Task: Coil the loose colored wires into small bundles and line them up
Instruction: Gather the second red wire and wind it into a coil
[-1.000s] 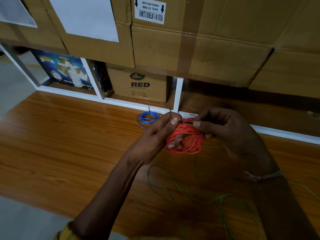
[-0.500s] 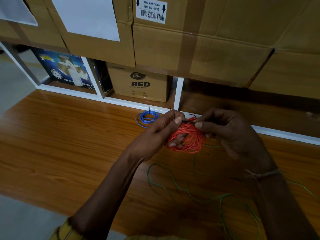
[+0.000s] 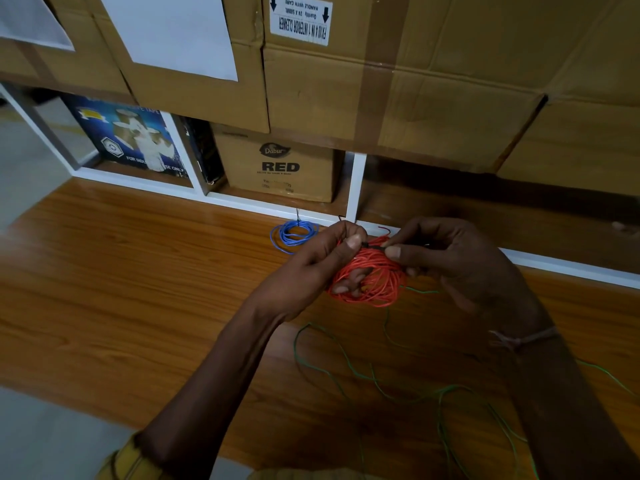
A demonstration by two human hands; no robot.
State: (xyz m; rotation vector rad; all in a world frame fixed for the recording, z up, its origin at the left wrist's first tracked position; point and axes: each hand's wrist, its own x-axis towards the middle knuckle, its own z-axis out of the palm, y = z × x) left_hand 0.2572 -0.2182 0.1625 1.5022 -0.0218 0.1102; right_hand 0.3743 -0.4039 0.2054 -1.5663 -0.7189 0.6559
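Observation:
A coil of orange-red wire (image 3: pixel 375 284) hangs between both hands above the wooden table. My left hand (image 3: pixel 317 263) grips the coil, with fingers passed through its loops, and its thumb and forefinger pinch a thin dark tie at the top. My right hand (image 3: pixel 446 263) pinches the other end of that tie. A finished blue wire bundle (image 3: pixel 294 233) lies on the table just left of my hands, near the back edge. Loose green wire (image 3: pixel 388 379) sprawls over the table below my hands and runs under my right forearm.
The wooden table (image 3: pixel 121 289) ends at a white shelf frame (image 3: pixel 356 188) at the back. Cardboard boxes (image 3: pixel 415 98) are stacked above, and a box marked RED (image 3: pixel 277 168) and a blue printed box (image 3: pixel 128 140) stand in the shelf.
Both hands have stayed on the orange-red coil, with their fingers shifting slightly closer on the dark tie. The blue bundle and green wire lie as before.

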